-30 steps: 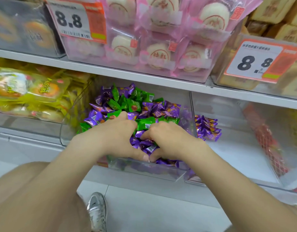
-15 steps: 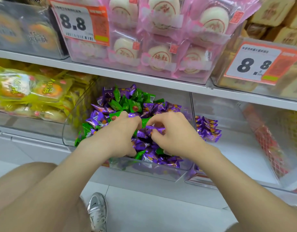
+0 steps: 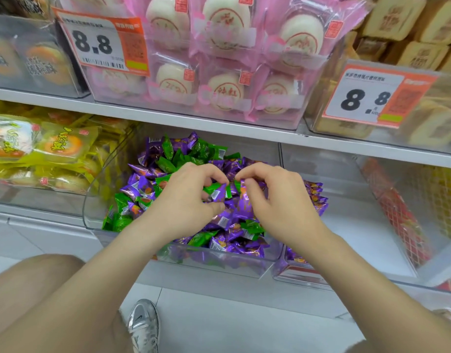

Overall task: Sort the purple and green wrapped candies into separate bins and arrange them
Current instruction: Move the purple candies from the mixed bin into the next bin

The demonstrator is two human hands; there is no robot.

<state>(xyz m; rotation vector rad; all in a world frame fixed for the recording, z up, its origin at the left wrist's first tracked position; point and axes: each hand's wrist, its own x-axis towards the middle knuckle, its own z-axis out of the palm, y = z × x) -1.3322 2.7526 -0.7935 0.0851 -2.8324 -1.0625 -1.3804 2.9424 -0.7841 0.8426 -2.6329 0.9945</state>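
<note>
Your left hand and right hand lifted from flat in the mixed bin, each now pinching a purple candy, so picking began.

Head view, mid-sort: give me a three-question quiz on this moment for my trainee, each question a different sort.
1. True or false: the middle bin holds only green candies.
2. Which bin holds purple candies alone? A) the right bin B) the bin of yellow packets C) the bin of pink-wrapped buns
3. Fill in: the right hand pinches a ____ candy at its fingertips.

Key: 1 false, purple and green lie mixed there. 2 A. 3 purple. The left hand also pinches a wrapper, with green and purple at its fingertips.
</note>
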